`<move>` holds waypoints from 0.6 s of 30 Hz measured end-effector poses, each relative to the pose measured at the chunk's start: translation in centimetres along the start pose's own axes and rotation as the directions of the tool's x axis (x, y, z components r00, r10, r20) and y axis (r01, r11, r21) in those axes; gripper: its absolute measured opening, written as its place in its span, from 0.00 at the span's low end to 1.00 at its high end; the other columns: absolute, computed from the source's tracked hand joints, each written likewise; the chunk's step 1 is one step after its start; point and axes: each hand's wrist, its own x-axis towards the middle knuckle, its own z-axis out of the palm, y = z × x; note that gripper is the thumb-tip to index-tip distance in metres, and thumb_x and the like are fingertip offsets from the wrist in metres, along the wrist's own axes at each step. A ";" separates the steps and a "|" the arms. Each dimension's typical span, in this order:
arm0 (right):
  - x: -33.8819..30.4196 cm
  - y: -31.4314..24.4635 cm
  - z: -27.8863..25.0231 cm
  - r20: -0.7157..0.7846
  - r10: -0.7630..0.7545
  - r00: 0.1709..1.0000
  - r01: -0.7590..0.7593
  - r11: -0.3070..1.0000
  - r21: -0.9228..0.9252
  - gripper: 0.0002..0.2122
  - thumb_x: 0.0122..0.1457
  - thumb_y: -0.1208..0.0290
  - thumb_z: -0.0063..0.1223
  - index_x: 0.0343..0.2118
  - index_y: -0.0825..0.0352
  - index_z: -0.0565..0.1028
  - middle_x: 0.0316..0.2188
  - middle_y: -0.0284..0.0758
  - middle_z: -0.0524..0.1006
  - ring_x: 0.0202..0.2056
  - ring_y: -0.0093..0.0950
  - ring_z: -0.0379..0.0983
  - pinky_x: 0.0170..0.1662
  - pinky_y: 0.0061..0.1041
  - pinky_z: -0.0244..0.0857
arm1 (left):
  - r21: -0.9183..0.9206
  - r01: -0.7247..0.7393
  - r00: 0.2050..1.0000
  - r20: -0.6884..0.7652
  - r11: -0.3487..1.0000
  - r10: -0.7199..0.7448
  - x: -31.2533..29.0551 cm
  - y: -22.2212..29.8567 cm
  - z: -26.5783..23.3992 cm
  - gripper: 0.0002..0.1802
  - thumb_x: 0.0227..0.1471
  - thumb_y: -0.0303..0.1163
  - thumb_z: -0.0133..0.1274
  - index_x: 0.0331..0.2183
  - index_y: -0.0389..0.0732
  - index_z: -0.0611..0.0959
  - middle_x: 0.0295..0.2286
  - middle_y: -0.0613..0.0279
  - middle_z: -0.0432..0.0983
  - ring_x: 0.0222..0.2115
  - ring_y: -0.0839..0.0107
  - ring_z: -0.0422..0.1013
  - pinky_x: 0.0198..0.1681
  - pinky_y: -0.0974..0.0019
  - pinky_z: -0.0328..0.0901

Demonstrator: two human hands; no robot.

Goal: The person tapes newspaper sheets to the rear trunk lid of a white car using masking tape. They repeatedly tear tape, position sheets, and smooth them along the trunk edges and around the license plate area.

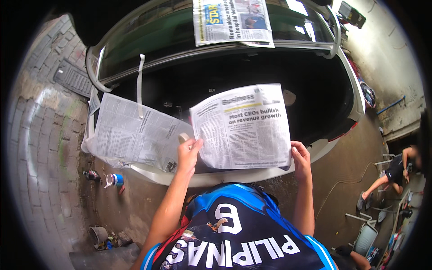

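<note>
Head view: both hands are pressing a newspaper sheet (243,128) against the rear edge of a white car (351,90), over its open boot. The left hand (188,154) is gripping the sheet's lower left corner, fingers curled on the paper, with what looks like a tape roll (183,137) lying just above the fingertips; whether that hand is also holding the roll, I cannot tell. The right hand (300,155) is pinching the lower right corner, thumb on top, fingers tucked under the paper.

Doing this well likely means keeping the sheet taut between the two grips, its lower edge lying along the car's rim, and pinning one corner flat so the other hand is freed.

Just left of the left fingers, a second sheet (135,132) is already hanging over the car's corner, with a tape strip (140,83) running up from it; overlapping the two sheets would probably leave no gap. Farther beyond the fingers, a third sheet (231,21) is lying on the rear glass (157,40).
</note>
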 end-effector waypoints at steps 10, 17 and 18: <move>6.4 -1.9 3.2 0.073 0.075 0.995 -0.066 0.991 -0.120 0.22 0.71 0.61 0.54 0.60 0.71 0.72 0.44 0.33 0.82 0.41 0.18 0.76 0.42 0.21 0.66 | 0.244 -0.324 0.941 0.179 0.914 0.286 -1.7 7.2 -0.7 0.15 0.59 0.31 0.65 0.25 0.33 0.81 0.22 0.70 0.74 0.26 0.81 0.65 0.32 0.71 0.64; 10.3 -3.4 6.0 0.023 -0.236 0.971 0.235 0.943 -0.235 0.16 0.67 0.65 0.60 0.53 0.70 0.79 0.38 0.30 0.83 0.39 0.18 0.77 0.46 0.23 0.71 | 0.459 -0.471 0.881 0.198 0.753 0.431 -2.4 9.8 -1.5 0.24 0.55 0.34 0.69 0.21 0.35 0.71 0.18 0.67 0.63 0.23 0.76 0.57 0.28 0.67 0.57; 10.3 -3.9 6.4 -0.008 -0.192 0.981 0.183 0.945 -0.269 0.17 0.67 0.66 0.61 0.54 0.69 0.79 0.40 0.31 0.83 0.41 0.21 0.77 0.47 0.24 0.71 | 0.470 -0.495 0.866 0.193 0.731 0.462 -2.6 9.8 -1.4 0.23 0.55 0.34 0.69 0.21 0.35 0.71 0.18 0.66 0.63 0.23 0.75 0.57 0.28 0.66 0.57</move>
